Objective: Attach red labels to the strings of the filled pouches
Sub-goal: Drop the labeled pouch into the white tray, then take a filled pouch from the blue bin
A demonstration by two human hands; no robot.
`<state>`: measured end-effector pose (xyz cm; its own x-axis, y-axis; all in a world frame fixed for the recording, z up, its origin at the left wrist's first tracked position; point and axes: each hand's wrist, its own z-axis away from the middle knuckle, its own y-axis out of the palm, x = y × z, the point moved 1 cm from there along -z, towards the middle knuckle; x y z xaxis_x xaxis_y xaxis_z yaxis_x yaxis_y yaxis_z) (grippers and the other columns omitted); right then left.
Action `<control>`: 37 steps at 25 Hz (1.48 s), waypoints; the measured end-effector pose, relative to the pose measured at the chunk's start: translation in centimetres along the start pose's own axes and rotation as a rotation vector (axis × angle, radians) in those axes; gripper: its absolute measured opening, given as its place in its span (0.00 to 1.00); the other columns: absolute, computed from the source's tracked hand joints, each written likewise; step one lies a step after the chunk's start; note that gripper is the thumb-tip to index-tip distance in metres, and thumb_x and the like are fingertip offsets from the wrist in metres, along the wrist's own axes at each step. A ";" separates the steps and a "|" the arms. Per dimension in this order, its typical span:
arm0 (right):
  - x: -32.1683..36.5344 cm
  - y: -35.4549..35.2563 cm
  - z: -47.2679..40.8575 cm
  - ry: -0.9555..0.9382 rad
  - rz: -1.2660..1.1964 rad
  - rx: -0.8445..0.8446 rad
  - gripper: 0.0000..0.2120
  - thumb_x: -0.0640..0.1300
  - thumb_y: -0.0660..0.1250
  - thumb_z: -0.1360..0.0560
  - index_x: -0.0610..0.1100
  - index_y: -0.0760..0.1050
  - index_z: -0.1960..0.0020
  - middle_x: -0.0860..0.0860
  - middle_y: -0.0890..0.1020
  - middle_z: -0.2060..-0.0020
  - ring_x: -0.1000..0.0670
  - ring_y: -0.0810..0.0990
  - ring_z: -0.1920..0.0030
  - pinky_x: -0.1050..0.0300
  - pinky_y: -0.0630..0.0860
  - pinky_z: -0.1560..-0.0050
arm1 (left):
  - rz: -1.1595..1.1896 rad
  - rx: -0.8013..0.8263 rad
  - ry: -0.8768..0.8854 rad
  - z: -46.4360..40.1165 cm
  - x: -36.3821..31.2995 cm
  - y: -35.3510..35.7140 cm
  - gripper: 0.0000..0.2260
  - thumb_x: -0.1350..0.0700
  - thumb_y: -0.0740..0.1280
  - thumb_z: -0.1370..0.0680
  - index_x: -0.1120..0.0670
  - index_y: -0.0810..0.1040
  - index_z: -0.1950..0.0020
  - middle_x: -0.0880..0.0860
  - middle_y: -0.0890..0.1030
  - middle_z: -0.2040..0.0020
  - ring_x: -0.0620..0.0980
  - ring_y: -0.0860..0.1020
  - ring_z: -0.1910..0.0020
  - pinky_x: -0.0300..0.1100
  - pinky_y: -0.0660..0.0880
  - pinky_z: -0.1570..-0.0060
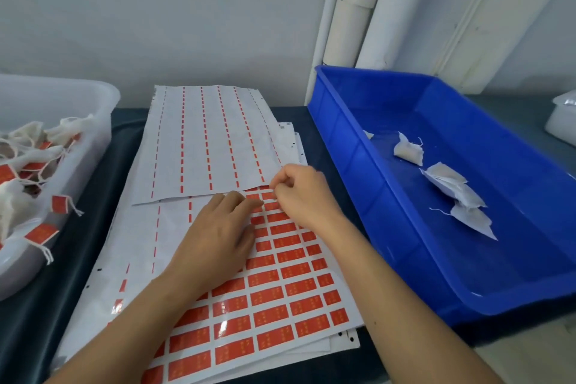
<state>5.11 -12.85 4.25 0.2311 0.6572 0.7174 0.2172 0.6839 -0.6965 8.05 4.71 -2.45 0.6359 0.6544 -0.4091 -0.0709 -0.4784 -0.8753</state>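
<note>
Right hand [300,193] apparently pinches a red label [268,195], long axis crosswise.

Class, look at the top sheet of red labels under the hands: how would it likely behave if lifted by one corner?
The label sheet would probably flop and bend, since it looks thin and lies flat on a stack of sheets. Its glossy glare suggests a slick face, so it may slide. The left hand rests flat on it, perhaps steadying it while the right hand pinches at a label.
</note>
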 end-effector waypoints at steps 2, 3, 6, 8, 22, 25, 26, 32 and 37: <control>0.5 -2.6 -0.5 -0.014 -0.028 -0.138 0.06 0.43 0.65 0.19 0.50 0.80 0.52 0.58 0.82 0.58 0.59 0.82 0.60 0.68 0.73 0.63 | -0.024 0.024 0.024 -0.2 -0.1 -0.1 0.19 0.42 0.62 0.17 0.42 0.72 0.26 0.42 0.75 0.31 0.44 0.73 0.34 0.44 0.73 0.33; 0.8 -4.1 -0.7 -0.027 -0.030 -0.217 0.07 0.42 0.65 0.19 0.49 0.80 0.52 0.57 0.82 0.59 0.59 0.81 0.61 0.70 0.70 0.65 | -0.025 0.035 0.032 -0.3 -0.1 -0.1 0.19 0.42 0.63 0.17 0.41 0.72 0.26 0.42 0.75 0.30 0.45 0.73 0.33 0.44 0.74 0.33; 1.3 -9.5 -1.5 -0.062 -0.006 -0.483 0.09 0.38 0.63 0.21 0.48 0.80 0.52 0.58 0.81 0.58 0.58 0.79 0.57 0.71 0.69 0.66 | -0.005 0.068 0.043 -0.7 -0.5 0.2 0.19 0.43 0.64 0.17 0.40 0.72 0.26 0.41 0.73 0.29 0.45 0.74 0.32 0.42 0.75 0.34; 0.6 -12.8 -2.2 0.009 0.080 -0.569 0.10 0.35 0.62 0.22 0.45 0.79 0.50 0.55 0.80 0.57 0.54 0.78 0.55 0.61 0.75 0.60 | 0.026 0.088 0.063 -0.9 -1.1 0.7 0.19 0.43 0.64 0.17 0.40 0.72 0.26 0.40 0.73 0.29 0.44 0.74 0.32 0.41 0.74 0.33; -7.6 -14.0 -4.3 0.603 0.139 -0.008 0.14 0.46 0.61 0.16 0.43 0.72 0.60 0.48 0.76 0.64 0.48 0.74 0.64 0.56 0.69 0.61 | 0.095 0.140 0.091 -1.0 -3.1 2.0 0.19 0.41 0.59 0.18 0.41 0.74 0.28 0.40 0.71 0.29 0.43 0.71 0.31 0.42 0.73 0.29; -8.2 -13.7 -3.8 0.633 0.044 -0.016 0.16 0.47 0.63 0.18 0.43 0.71 0.63 0.48 0.75 0.69 0.48 0.72 0.68 0.55 0.68 0.66 | 0.104 0.132 0.082 -1.0 -3.0 2.1 0.17 0.43 0.63 0.17 0.40 0.74 0.28 0.40 0.71 0.29 0.42 0.71 0.31 0.42 0.72 0.29; -8.5 -13.7 -4.0 0.599 0.070 0.005 0.14 0.47 0.64 0.18 0.44 0.74 0.61 0.49 0.76 0.68 0.48 0.73 0.68 0.56 0.67 0.67 | 0.108 0.132 0.080 -1.0 -3.0 2.2 0.17 0.43 0.63 0.17 0.40 0.75 0.28 0.39 0.71 0.29 0.42 0.71 0.30 0.42 0.72 0.30; -7.0 -13.6 -4.8 0.412 -0.099 -0.144 0.09 0.59 0.65 0.20 0.57 0.77 0.55 0.56 0.87 0.61 0.57 0.83 0.68 0.60 0.73 0.67 | 0.107 0.127 0.078 -1.0 -2.9 2.2 0.17 0.43 0.62 0.17 0.40 0.75 0.28 0.39 0.71 0.28 0.41 0.71 0.30 0.42 0.73 0.29; -6.6 -13.1 -4.4 0.613 -0.228 -0.205 0.20 0.67 0.69 0.27 0.52 0.69 0.61 0.57 0.72 0.86 0.54 0.75 0.86 0.62 0.73 0.72 | 0.116 0.126 0.082 -1.0 -3.0 2.1 0.17 0.43 0.63 0.17 0.41 0.75 0.28 0.39 0.71 0.29 0.41 0.71 0.31 0.42 0.72 0.30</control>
<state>4.92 -27.58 8.57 0.6403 0.1643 0.7503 0.4855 0.6705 -0.5611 6.75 1.17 -2.86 0.6778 0.5473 -0.4911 -0.2398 -0.4668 -0.8512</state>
